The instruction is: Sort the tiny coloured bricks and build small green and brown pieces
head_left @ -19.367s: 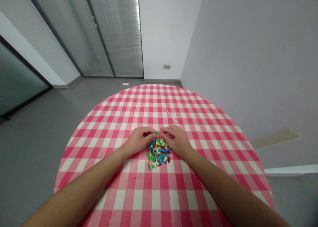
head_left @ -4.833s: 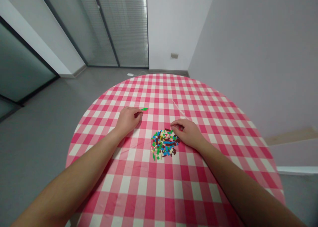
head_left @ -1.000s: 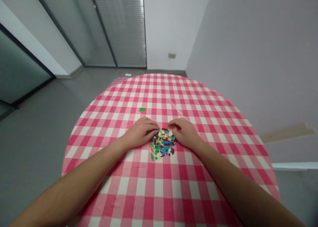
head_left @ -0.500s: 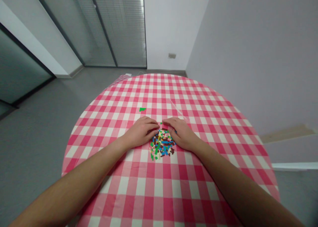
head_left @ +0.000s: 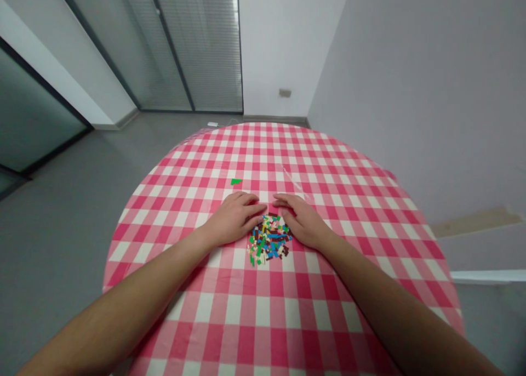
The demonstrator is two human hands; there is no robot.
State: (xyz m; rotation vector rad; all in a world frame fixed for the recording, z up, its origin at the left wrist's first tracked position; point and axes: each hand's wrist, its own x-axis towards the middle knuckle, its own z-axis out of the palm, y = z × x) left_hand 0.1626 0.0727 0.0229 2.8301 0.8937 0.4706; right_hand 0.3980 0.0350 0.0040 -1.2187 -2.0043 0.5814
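Head view: a flat heap of small bricks (head_left: pixel 269 243), in green, blue, dark brown, yellow and cream, lay on a red-and-white checked tablecloth (head_left: pixel 213 310) between my left hand (head_left: pixel 233 220) and my right hand (head_left: pixel 303 222). Most of the heap sat nearer to my body than my fingertips did.

My left hand rested at the far left edge of the heap, fingers loosely spread and thumb well apart from them; I saw nothing pinched there. My right hand arched at the far right edge, fingers bent, with a gap before the thumb; whether a tiny piece was tucked under those fingertips, I could not tell. A dark brown strip (head_left: pixel 273 215) lay at the heap's far rim, between my 2 thumbs. Beyond my left hand, apart from the heap, was a flat green shape (head_left: pixel 235 182).

I judged the step in hand to be picking through the bricks at that far rim. The next move, to my mind, called for a light pinch on 1 brick, without scattering its neighbours.
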